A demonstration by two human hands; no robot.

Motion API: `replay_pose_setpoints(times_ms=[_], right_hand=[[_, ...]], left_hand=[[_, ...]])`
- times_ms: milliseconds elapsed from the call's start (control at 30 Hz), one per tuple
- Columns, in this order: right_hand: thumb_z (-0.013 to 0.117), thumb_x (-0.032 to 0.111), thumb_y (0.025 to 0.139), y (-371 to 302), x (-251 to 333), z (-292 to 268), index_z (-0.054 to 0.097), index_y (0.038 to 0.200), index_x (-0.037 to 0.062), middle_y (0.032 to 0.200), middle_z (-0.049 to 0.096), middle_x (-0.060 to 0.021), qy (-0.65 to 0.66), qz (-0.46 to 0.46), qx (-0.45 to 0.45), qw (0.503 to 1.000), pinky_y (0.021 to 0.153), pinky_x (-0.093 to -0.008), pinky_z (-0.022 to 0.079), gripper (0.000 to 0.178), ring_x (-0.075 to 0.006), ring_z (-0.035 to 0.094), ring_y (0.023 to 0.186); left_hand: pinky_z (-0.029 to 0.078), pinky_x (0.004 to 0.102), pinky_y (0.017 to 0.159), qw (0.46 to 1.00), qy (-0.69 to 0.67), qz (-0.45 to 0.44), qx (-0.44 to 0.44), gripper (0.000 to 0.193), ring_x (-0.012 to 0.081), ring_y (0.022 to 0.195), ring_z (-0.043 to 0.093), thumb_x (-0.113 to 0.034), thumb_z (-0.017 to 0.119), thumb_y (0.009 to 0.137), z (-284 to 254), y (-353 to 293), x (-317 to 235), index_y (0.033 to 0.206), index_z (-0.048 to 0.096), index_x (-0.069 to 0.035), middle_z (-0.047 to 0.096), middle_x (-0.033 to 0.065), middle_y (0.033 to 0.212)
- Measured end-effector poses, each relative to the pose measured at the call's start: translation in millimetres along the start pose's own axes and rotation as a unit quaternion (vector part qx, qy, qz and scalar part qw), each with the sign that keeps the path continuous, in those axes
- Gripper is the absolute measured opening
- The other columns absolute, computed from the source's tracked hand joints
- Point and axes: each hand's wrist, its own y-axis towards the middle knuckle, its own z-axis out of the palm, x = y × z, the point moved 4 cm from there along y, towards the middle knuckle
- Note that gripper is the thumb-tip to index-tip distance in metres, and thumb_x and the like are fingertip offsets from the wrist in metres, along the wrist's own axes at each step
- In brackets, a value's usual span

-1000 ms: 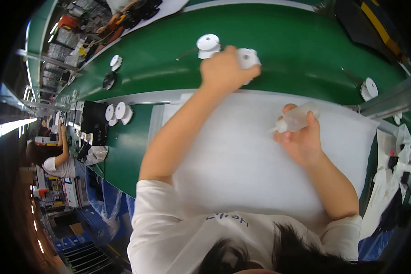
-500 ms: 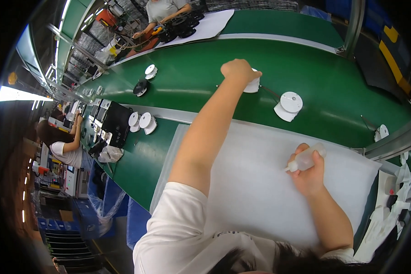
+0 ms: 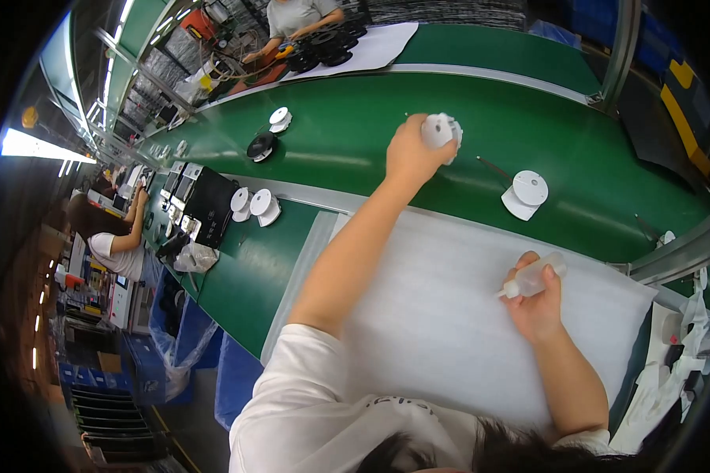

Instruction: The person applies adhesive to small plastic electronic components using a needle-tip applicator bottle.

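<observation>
My left hand [image 3: 411, 156] is stretched out over the green belt [image 3: 347, 130], its fingers closed around a white round plastic part [image 3: 440, 134]. The part is tilted, with a notched edge showing on its right side. My palm hides some of it. Over the white sheet [image 3: 426, 315], my right hand [image 3: 536, 309] grips a translucent squeeze bottle [image 3: 538, 276], whose thin nozzle points to the left. Another white round part [image 3: 526, 192] rests on the belt to the right of my left hand, with a dark wire beside it.
Two white round parts [image 3: 254, 205] stand left of the sheet, by a black box [image 3: 217, 201]. Farther left on the belt lie a black round part [image 3: 262, 147] and a white one [image 3: 280, 119]. A metal post [image 3: 674, 248] rises at right. Co-workers sit at far left and across the belt.
My left hand has turned and lifted the white round part, which now shows more of its face. The right hand keeps its hold on the bottle. The whole view has shifted slightly.
</observation>
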Motion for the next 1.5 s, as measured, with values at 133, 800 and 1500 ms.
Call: replay_pose_setpoints(times_ms=[133,800,1500], right_hand=[[0.052,0.045,0.074,0,-2,-2,0.046,0.085,0.0086,0.064,0.048,-0.0028,-0.005,0.003,0.010,1.000,0.051,-0.0236,0.032,0.039,-0.0101,0.040,0.053],[0.058,0.042,0.069,-5,1,1,0.045,0.082,0.0097,0.062,0.047,-0.0024,-0.067,-0.020,-0.019,0.997,0.050,-0.0221,0.033,0.038,-0.0106,0.042,0.055],[0.056,0.039,0.071,-4,0,3,0.045,0.086,0.0097,0.067,0.047,-0.0017,-0.057,-0.007,0.005,0.998,0.052,-0.0223,0.033,0.034,-0.0108,0.043,0.060]], left_hand=[[0.044,0.0292,0.071,0.904,-0.427,-0.015,0.018,0.060,0.0172,0.086,0.054,-0.008,0.068,0.063,-20,-62,11,0.115,0.038,0.000,0.052,0.0123,0.099],[0.039,0.0344,0.080,0.918,-0.266,0.292,-0.036,0.069,0.0224,0.104,0.042,-0.006,0.075,0.054,-21,-120,17,0.111,0.037,-0.011,0.040,0.0123,0.113],[0.038,0.0311,0.074,0.934,-0.234,0.266,-0.047,0.066,0.0216,0.099,0.044,-0.007,0.074,0.053,-27,-119,17,0.109,0.038,-0.011,0.043,0.0119,0.110]])
